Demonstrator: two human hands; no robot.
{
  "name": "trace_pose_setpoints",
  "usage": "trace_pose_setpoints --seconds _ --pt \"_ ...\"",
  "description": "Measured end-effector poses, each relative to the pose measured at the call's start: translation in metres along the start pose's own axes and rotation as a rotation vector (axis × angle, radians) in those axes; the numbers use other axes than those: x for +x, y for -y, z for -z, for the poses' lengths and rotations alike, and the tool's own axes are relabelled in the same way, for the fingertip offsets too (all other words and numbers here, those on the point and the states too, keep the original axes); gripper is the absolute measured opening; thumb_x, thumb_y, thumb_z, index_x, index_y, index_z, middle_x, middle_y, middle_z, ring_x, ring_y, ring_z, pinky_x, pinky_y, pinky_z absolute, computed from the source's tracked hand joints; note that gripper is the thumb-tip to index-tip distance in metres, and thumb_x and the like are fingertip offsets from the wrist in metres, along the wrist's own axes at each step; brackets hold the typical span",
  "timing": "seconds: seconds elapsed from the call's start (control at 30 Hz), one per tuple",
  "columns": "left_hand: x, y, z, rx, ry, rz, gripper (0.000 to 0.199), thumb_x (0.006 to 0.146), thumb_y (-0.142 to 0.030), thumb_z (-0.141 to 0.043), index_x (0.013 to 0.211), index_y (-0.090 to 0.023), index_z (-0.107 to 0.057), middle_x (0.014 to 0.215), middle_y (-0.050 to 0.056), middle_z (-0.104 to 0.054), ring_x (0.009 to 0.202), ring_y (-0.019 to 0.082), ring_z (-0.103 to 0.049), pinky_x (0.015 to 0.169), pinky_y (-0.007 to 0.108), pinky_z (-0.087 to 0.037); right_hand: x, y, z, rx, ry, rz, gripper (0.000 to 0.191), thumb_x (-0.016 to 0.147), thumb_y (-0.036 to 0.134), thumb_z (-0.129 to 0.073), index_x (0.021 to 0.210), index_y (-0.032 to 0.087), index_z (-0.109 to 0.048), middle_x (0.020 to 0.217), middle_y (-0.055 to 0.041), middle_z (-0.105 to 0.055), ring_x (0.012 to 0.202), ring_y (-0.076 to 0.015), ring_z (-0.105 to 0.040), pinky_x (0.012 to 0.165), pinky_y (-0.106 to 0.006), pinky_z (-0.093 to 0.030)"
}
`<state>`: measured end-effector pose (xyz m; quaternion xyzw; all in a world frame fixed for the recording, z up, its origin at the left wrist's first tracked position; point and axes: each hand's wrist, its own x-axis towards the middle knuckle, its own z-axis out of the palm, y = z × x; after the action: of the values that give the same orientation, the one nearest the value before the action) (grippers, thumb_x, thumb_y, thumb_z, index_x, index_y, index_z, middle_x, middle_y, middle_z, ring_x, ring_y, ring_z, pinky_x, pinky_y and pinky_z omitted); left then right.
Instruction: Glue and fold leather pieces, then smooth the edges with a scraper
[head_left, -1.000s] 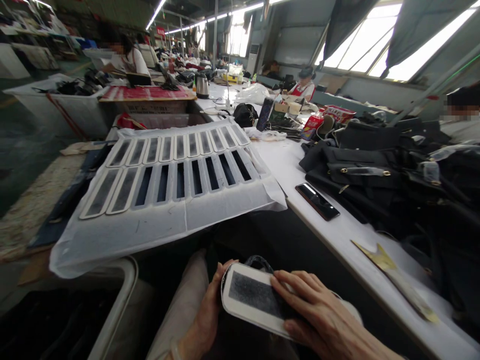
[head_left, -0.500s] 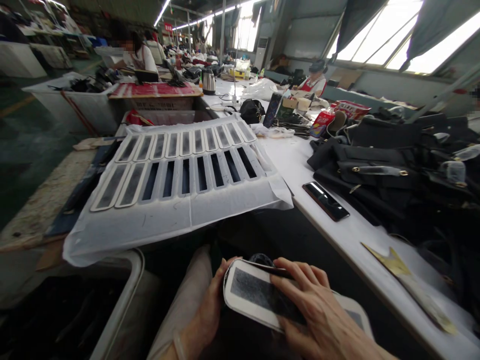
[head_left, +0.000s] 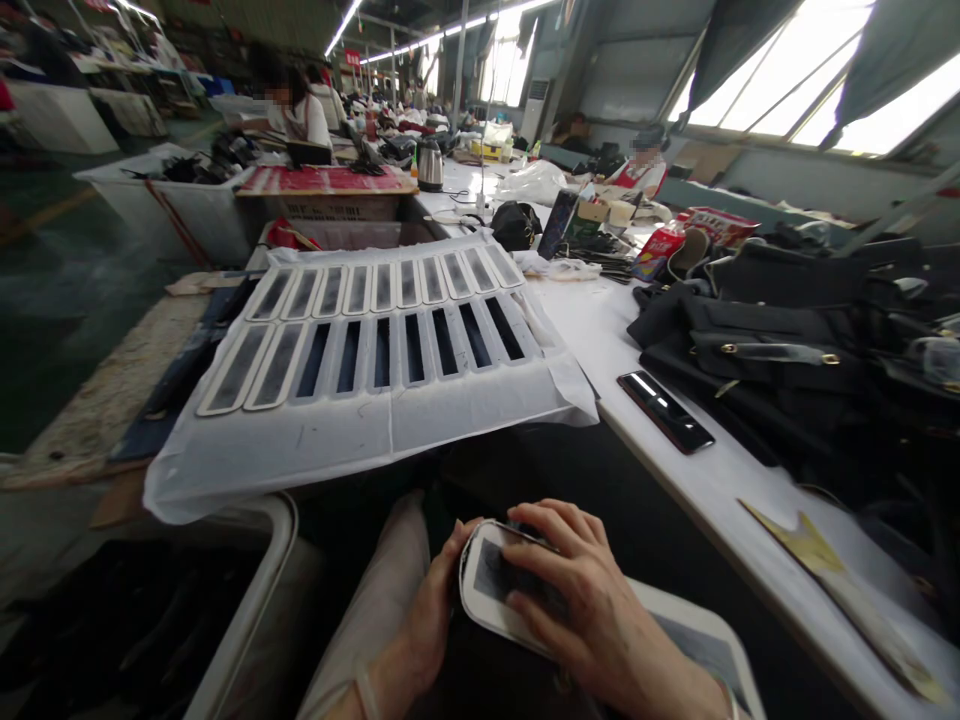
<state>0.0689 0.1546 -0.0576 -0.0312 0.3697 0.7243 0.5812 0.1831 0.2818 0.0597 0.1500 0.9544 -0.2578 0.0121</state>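
Observation:
A long panel with rounded ends, a cream border and a dark grey middle (head_left: 480,590), lies over a black piece at the bottom centre. My left hand (head_left: 431,610) grips its left end, fingers at the edge and the palm partly hidden. Across its top lies my right hand (head_left: 585,590), fingers spread and pressed on the grey middle. The panel's right part shows beyond my right wrist. Similar cream-edged panels (head_left: 225,375) lie in rows on a white sheet (head_left: 375,430) ahead, beside dark rectangular openings.
A phone (head_left: 666,410) and a yellowish tool (head_left: 810,560) lie on the white table (head_left: 720,490) at right, beside black bags (head_left: 772,330). A white bin (head_left: 247,600) with dark pieces stands at lower left. Other people sit farther back, near a kettle (head_left: 430,165).
My right hand has moved left along the panel, towards its left end, and more of the right part shows. The whole view has shifted slightly.

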Motion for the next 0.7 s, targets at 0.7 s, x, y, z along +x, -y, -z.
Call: trace_pose_setpoints --seconds 0.7 --pt "0.000 0.003 -0.001 -0.065 -0.064 -0.009 0.042 0.086 -0.053 -0.062 0.104 -0.018 -0.074 0.102 0.005 -0.075 0.118 0.030 -0.058 0.113 0.041 -0.033 0.007 0.004 -0.007 0.019 0.133 -0.077 0.022 0.083 0.024 -0.061 0.105 0.026 -0.066 0.146 -0.0067 -0.048 0.140 -0.0305 -0.033 0.111 -0.056 -0.028"
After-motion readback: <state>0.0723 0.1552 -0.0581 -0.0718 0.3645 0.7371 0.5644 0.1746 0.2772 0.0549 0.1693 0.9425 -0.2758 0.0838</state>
